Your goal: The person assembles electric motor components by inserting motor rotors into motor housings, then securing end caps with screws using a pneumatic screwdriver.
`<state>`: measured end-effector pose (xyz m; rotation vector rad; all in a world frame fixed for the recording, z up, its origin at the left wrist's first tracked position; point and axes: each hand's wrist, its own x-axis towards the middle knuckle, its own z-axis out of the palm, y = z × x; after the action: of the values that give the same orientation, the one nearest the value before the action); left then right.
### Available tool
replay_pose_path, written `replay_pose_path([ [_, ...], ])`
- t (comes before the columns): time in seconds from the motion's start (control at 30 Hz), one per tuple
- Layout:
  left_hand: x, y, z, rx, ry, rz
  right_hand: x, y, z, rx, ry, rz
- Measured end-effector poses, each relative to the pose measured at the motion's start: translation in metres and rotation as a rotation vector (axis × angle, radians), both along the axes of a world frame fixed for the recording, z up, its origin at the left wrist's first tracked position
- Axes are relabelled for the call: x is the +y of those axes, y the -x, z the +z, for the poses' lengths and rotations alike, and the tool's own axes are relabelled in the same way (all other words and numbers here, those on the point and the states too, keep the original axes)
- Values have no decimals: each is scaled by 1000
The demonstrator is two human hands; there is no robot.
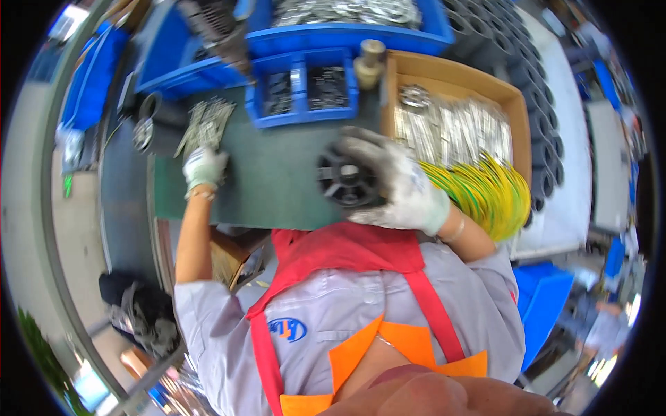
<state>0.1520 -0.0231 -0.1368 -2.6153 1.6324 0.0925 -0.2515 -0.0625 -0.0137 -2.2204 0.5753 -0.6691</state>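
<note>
My right hand (402,184), in a white glove with grey-stained fingers, is closed around a black round part (347,177). Spokes run from the part's ring to its hub, and a pale tip shows at the centre. It is held above the near side of the green work mat (270,187). Over to the left, my gloved left hand (205,168) is at the near end of a loose pile of thin metal rods (208,123). Its fingers are curled in together, and whatever they may grip is hidden.
Behind the mat stands a two-part blue bin (302,116) of small dark parts, beside a metal cylinder (370,64). A cardboard box (522,118) holds bagged metal rods; yellow-green wires (496,197) drape over its near edge. Grey tubes (538,118) stand in rows at right. A dark tube (166,128) lies left.
</note>
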Motion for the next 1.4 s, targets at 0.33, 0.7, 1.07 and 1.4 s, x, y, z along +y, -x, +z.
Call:
replay_pose_path([
  [0.33, 25, 6, 29, 1281, 657, 111, -113, 168, -57, 511, -184, -785],
  [0.7, 15, 146, 128, 1718, 915, -274, -119, 158, -95, 665, -326, -662],
  [1.07, 5, 178, 153, 1816, 876, -363, -98, 162, -58, -86, -238, -748],
  [1.4, -7, 188, 167, 1739, 704, -355, -34, 123, 74, -220, -284, -470],
])
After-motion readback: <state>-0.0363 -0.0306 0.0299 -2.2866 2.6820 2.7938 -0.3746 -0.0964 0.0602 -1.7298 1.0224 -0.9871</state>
